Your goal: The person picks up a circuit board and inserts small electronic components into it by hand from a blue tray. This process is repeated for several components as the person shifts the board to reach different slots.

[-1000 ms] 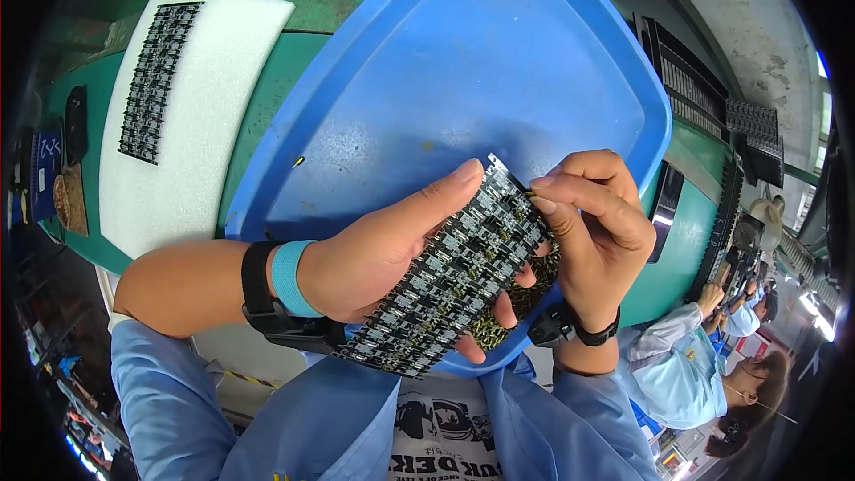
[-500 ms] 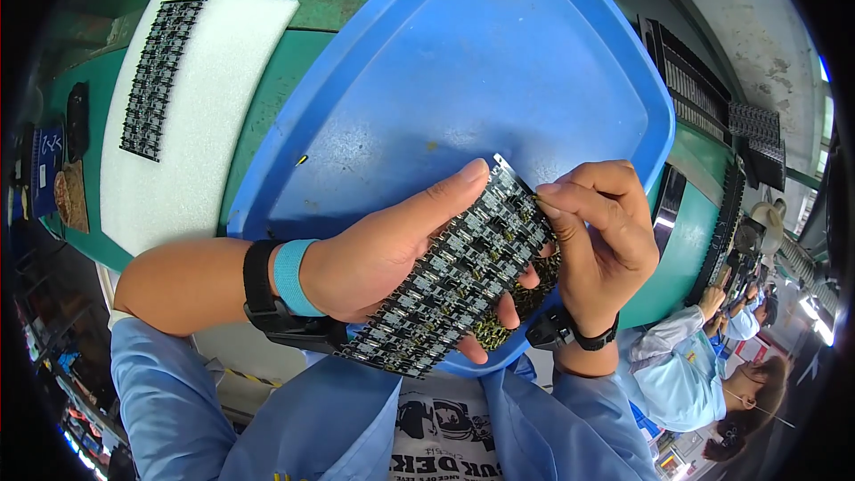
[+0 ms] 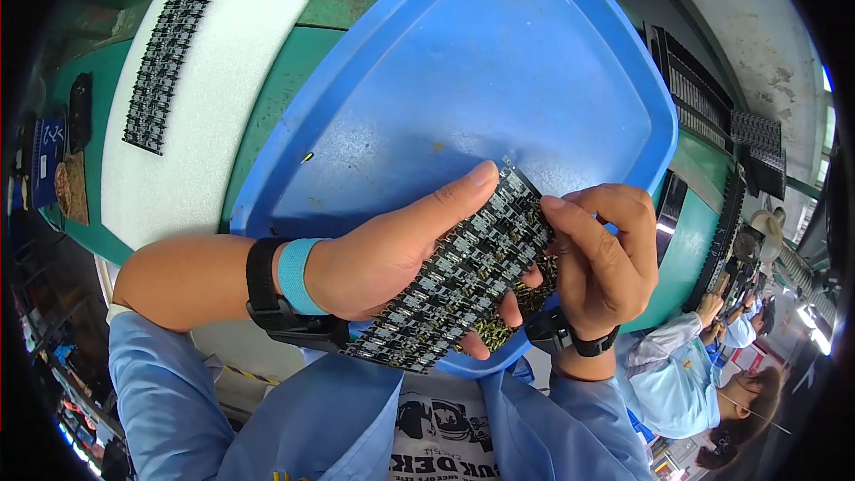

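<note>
Green workbench surface (image 3: 267,116) fills the background, and at its left a white foam pad (image 3: 223,98) is laid with a dark panel of small circuit boards (image 3: 165,71) resting along its left part. To the right of the pad, a large blue tray (image 3: 499,80) is set on the bench, its near corner reaching toward the person. In front of that corner the left hand (image 3: 383,254) is seen, a black strap and a light-blue band worn at the wrist; a long dark circuit-board strip (image 3: 459,281) is cradled in it, the palm and curled fingers lying beneath the strip while the thumb (image 3: 450,200) is stretched along its upper edge toward the far end. The strip is held tilted, running from lower left to upper right, above the tray's near rim. At the strip's right end the right hand (image 3: 601,258) is closed, its bent fingers (image 3: 579,218) pressed against the far corner and right edge. A black watch is worn on that wrist. Farther right, other workers in light-blue sleeves are visible.
</note>
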Available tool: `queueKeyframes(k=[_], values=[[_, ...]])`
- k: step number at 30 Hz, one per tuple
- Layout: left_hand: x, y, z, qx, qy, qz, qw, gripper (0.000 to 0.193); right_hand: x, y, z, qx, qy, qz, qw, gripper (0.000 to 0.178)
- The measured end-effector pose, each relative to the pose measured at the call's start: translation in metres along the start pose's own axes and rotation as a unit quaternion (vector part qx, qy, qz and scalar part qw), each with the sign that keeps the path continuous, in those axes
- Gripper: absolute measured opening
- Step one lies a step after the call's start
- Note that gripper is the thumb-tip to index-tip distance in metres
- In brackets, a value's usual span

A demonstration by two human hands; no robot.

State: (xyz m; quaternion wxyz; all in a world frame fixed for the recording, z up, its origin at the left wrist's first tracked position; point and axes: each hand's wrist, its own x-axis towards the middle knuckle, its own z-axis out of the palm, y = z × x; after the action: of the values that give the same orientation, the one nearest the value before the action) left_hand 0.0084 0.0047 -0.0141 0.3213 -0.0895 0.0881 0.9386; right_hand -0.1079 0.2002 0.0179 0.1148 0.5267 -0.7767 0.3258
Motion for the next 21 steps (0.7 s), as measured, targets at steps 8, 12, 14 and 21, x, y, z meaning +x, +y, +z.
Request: queueKeyframes(k=[8,12,14,21], values=[[0.001,0.0,0.0,0.018,0.001,0.01,1.0,0.077,0.005,-0.006,-0.006,-0.059,-0.024,-0.04,0.997,0.047],[0.0,0.001,0.0,0.022,-0.005,0.011,1.0,0.076,0.007,-0.009,-0.01,-0.092,-0.039,-0.056,0.993,0.048],[0.0,0.001,0.001,0.025,-0.007,0.012,1.0,0.076,0.006,-0.008,-0.011,-0.099,-0.042,-0.062,0.992,0.048],[0.0,0.0,0.002,0.025,0.005,-0.002,1.0,0.076,0.01,-0.008,-0.011,-0.063,-0.045,-0.083,0.994,0.044]])
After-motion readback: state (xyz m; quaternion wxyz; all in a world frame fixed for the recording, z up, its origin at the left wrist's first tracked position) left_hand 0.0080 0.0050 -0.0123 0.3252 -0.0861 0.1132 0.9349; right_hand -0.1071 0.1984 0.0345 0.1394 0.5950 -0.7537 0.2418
